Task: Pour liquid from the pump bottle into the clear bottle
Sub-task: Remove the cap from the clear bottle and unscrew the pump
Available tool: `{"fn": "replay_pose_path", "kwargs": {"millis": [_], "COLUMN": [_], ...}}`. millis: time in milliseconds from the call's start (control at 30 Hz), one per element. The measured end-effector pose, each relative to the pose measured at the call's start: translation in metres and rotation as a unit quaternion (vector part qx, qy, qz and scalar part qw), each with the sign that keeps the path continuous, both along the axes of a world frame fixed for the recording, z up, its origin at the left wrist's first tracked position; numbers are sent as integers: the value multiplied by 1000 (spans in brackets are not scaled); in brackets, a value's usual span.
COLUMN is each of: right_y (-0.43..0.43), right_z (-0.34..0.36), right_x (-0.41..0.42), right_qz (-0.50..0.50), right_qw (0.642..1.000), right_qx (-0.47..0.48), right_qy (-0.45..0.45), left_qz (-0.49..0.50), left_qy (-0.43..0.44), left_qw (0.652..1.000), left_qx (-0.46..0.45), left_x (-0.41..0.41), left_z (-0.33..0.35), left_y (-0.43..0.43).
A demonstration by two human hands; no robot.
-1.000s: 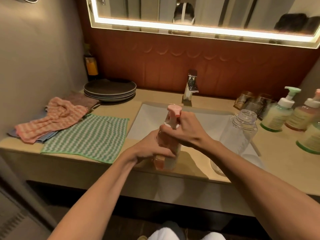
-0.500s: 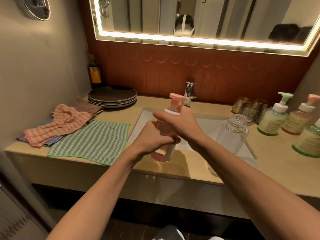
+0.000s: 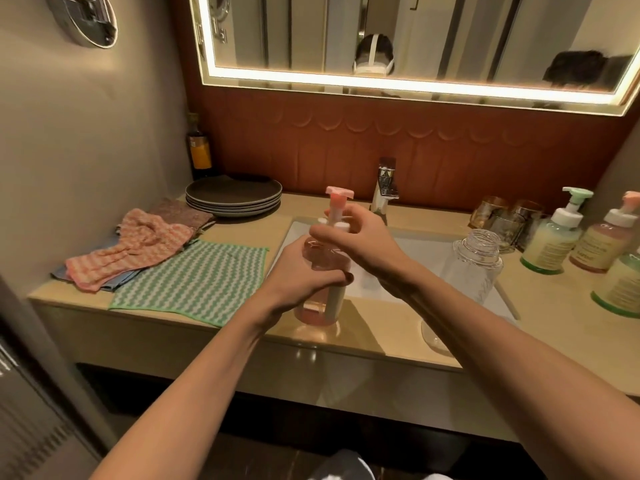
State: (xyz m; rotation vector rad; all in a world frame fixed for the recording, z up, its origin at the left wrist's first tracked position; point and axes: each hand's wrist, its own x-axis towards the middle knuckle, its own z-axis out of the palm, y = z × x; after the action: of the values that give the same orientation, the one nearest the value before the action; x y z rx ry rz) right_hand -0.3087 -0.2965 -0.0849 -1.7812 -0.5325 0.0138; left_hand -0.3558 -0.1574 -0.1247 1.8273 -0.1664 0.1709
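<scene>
Two hands are on the pump bottle point(image 3: 323, 268), which stands upright on the front edge of the counter point(image 3: 568, 317), just before the sink point(image 3: 408, 251). My left hand point(image 3: 304, 275) wraps around the bottle's pink body from the left, fingers curled tight against it. My right hand point(image 3: 360, 237) closes over the white collar at the neck, just under the pink pump head point(image 3: 339, 192), which sticks up above my knuckles. The pump is still seated on the bottle. The clear bottle point(image 3: 467, 271) stands upright to the right, uncapped, mouth open to the ceiling, partly behind my right forearm and apart from the pump bottle. Further right I see three more soap bottles point(image 3: 554, 237) grouped near the wall, with a few drinking glasses point(image 3: 502, 216) behind them. The tap point(image 3: 385, 188) rises behind the sink. To the left, a green checked cloth point(image 3: 197, 282) lies flat on the counter, a pink striped cloth point(image 3: 138, 247) is bunched beside it, and a stack of dark plates point(image 3: 233, 195) sits at the back by a brown bottle point(image 3: 200, 148) in the corner.
</scene>
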Motion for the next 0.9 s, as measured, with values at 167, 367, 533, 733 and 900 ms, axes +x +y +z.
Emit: {"fn": "replay_pose_path", "kwargs": {"millis": [167,367,533,733,900], "right_y": [17,26,29,41,34], "right_z": [-5,-2,-11,-6,-12], "right_x": [0,1,4,6,12], "right_qz": [10,12,-10,-10,-17], "right_qw": [1000,1000,1000,1000,1000], "right_qx": [17,-11,22,5,-1], "right_qy": [16,14,-3,13,4], "left_qz": [9,11,42,10,41], "left_qy": [7,21,17,22,19], "left_qw": [1000,1000,999,1000,999], "left_qx": [17,3,-23,-12,-29], "left_x": [-1,-4,5,4,11], "left_z": [-1,-7,-9,-10,-12], "left_y": [8,16,20,18,26]}}
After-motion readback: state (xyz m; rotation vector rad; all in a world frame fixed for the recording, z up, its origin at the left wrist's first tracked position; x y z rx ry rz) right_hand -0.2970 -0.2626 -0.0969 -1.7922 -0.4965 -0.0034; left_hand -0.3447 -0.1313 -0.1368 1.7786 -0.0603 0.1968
